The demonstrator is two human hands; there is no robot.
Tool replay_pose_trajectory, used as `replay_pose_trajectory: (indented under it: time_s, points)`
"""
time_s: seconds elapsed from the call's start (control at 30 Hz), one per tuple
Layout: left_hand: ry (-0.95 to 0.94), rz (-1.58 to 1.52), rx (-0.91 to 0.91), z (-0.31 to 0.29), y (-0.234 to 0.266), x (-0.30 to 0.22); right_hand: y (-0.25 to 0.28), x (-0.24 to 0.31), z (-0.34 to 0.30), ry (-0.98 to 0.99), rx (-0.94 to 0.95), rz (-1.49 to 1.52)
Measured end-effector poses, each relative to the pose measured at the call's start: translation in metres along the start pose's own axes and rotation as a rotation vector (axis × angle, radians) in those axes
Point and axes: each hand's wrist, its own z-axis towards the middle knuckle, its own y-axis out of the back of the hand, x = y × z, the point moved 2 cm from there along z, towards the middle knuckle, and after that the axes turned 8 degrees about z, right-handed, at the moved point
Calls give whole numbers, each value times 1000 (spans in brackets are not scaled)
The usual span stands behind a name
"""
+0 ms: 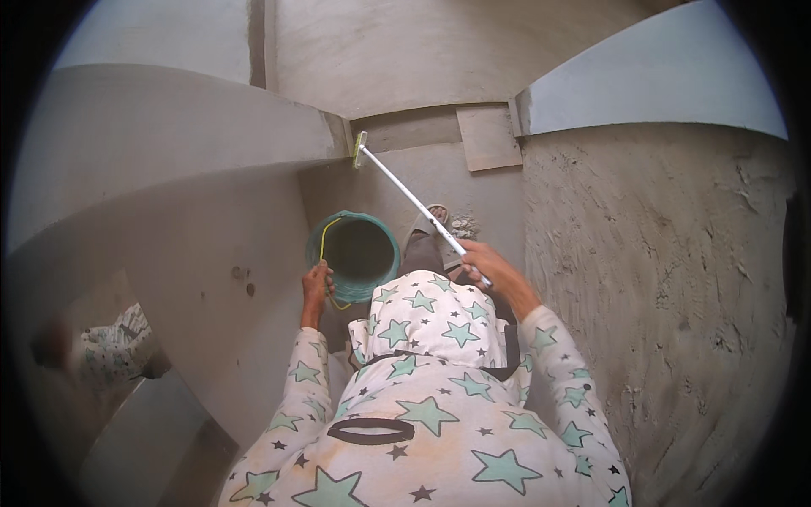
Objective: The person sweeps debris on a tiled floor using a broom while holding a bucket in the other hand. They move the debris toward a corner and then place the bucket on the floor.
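Head camera looked straight down over a star-printed hooded top (422,397) — and both hands were busy. Left hand (317,283) was curled shut on the rim of a teal bucket (359,253), gripping it at the near left edge where a thin yellow wire handle (323,237) looped along the side. The bucket hung low between a smooth grey plastered wall (169,194) on the left and a rough, unfinished wall (667,296) on the right. Right hand (490,270) was closed around the near end of a long white pole (414,200) — the pole slanted up and away to the left, its small pale brush head (360,149) touching the edge of the smooth wall. A sandalled foot (432,221) showed just beyond the bucket, on the grey floor (481,198).
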Motion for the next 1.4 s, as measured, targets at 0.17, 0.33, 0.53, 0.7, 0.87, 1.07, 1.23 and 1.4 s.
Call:
replay_pose_trajectory:
  time_s: [0.17, 0.33, 0.53, 0.7, 0.87, 1.07, 1.23, 1.4]
  points:
    - [34, -27, -19, -10, 2, 12, 19, -5, 53, -64, -95, 25]
    - [97, -68, -45, -10, 6, 23, 31, -3, 6, -68, -224, -86]
    - [100, -77, -72, -10, 7, 23, 25, 8, 7, -47, -130, -115]
    - [85, -112, -83, -16, 9, 12, 26, 22, 60, -19, -146, -219]
    - [80, -158, -115, -20, 17, 16, 35, 22, 34, 73, -232, -436]
    - [49, -299, -180, -16, 14, 20, 17, 32, 2, -18, -250, -388]
    - [46, -394, -256, -23, 26, 14, 27, 28, 28, -46, -256, -416]
    - [-5, -431, -350, -27, 53, 9, 64, 12, 41, 466, -276, -898]
